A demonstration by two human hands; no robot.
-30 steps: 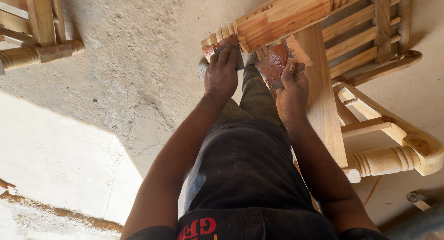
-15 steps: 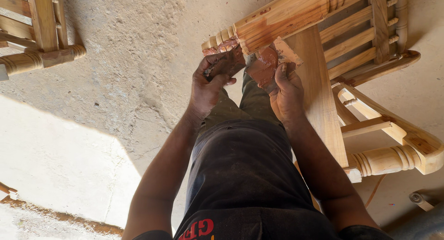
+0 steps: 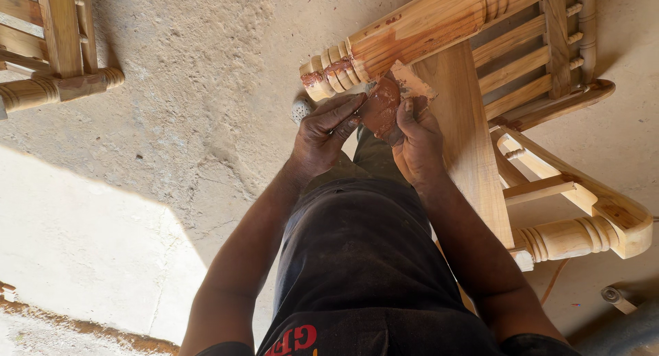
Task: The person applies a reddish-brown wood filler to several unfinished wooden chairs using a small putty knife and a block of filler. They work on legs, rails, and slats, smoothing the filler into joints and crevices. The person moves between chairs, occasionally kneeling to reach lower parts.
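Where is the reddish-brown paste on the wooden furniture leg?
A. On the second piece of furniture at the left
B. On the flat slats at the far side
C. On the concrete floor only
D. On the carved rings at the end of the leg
D: reddish-brown paste sits in the carved rings of the wooden leg, just above the left hand and the right hand.

Two hands are in view, the left hand (image 3: 322, 140) and the right hand (image 3: 419, 140), and between them sits one piece of card smeared with reddish-brown filler (image 3: 388, 102). Two pieces of unfinished wooden furniture lie on the concrete floor (image 3: 192, 122): one chair frame (image 3: 480, 143) at the right edge and one second frame (image 3: 55, 61) in the top left corner. The chair frame shows two turned legs.
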